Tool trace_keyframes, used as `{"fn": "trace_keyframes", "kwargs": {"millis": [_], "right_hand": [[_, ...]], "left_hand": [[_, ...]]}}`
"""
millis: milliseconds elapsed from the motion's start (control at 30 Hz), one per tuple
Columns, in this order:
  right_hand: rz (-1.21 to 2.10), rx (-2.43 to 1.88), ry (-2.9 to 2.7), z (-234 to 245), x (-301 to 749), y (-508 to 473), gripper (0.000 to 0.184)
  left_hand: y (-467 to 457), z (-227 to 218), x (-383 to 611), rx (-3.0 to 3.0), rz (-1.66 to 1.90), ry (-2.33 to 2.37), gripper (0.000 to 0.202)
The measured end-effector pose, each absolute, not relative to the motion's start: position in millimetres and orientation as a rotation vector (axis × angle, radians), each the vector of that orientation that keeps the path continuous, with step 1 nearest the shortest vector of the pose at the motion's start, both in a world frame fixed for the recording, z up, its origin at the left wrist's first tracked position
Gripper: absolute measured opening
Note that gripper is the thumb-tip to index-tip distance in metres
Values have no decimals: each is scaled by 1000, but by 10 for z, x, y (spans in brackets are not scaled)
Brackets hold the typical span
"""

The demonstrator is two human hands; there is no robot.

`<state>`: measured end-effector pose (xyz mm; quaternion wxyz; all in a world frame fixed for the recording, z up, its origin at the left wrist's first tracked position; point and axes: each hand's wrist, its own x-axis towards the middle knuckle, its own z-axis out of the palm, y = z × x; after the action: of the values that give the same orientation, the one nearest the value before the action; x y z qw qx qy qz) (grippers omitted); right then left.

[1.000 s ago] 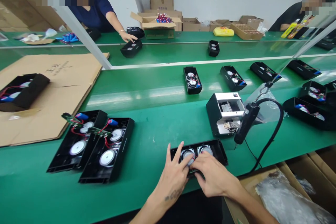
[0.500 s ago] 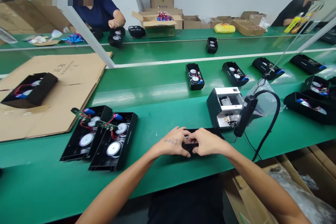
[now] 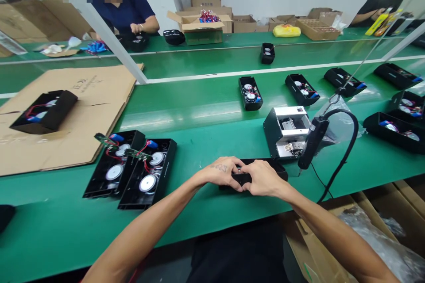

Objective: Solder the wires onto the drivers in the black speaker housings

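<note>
A black speaker housing (image 3: 278,169) lies lengthwise on the green bench in front of me, largely covered by my hands. My left hand (image 3: 223,172) grips its near wall from the left, thumb outside and fingers reaching inside. From the right, my right hand (image 3: 264,177) grips the same wall, its fingertips close to those of the left. What the fingertips touch inside is hidden. To the left, two open speaker housings (image 3: 168,159) lie side by side with white round speakers, blue parts and green circuit boards showing.
A black electric screwdriver (image 3: 312,141) hangs from a cord at the right, beside a black-and-silver machine (image 3: 274,135). Flattened cardboard (image 3: 113,97) carries another housing (image 3: 44,110). More housings (image 3: 250,93) stand on the belt. Two people sit opposite. Cardboard boxes (image 3: 318,247) are below right.
The view has shifted slightly. My hands stay on the housing, now a little closer together. Across the bench, the co-worker's housing has been lowered and tilted.
</note>
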<state>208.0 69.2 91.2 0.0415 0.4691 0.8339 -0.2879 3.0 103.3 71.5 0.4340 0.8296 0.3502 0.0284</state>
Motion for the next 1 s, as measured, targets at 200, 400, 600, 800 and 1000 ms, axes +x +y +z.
{"fn": "trace_keyframes", "kwargs": {"millis": [200,400,600,800,1000], "right_hand": [[-835,1463,2577,834,2094,668,45],[-777,1421,2675,802,2083,453,35],[-699,1797,3314,810,2453,63,31],[25,3313,2602,622,3254,469,70],[-539,3468,2364,323,3497,677,56]], "left_hand": [[1020,696,35,2100,78,840,33],[869,663,35,2186,48,877,14],[323,459,-98,2401,165,985,16],[-181,109,-183,2793,377,1098,26],[-180,84,-169,2845,445,1103,29]]}}
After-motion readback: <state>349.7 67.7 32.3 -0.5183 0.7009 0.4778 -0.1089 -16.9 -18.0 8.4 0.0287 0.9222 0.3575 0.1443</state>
